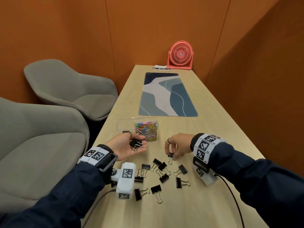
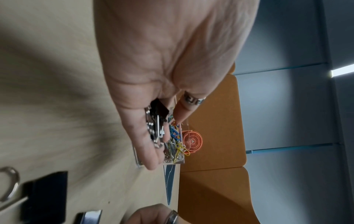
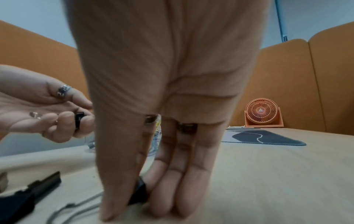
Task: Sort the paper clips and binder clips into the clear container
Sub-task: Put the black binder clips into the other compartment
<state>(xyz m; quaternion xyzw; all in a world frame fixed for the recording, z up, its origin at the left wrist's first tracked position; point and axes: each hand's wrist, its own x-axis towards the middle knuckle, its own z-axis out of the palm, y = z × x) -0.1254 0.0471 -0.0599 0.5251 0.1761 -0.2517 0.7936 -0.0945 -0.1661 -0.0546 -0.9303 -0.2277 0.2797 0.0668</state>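
Orange padded walls [image 1: 82, 30], two grey armchairs [image 1: 69, 86], long pale wooden table [image 1: 213, 129].

Office booth: orange partitions [image 1: 148, 27], chairs [image 1: 65, 83]

The clear container [image 1: 137, 128] stands upright at the table's left edge; its right part is heaped with coloured paper clips [image 1: 146, 130], while its left part looks bare. A few black binder clips [image 1: 136, 143] with silver wire handles lie bunched in an upturned palm just near of it. One clip [image 1: 170, 155] stands pinched to the right. About ten more loose clips [image 1: 162, 176] lie scattered nearer, flat, handles splayed.
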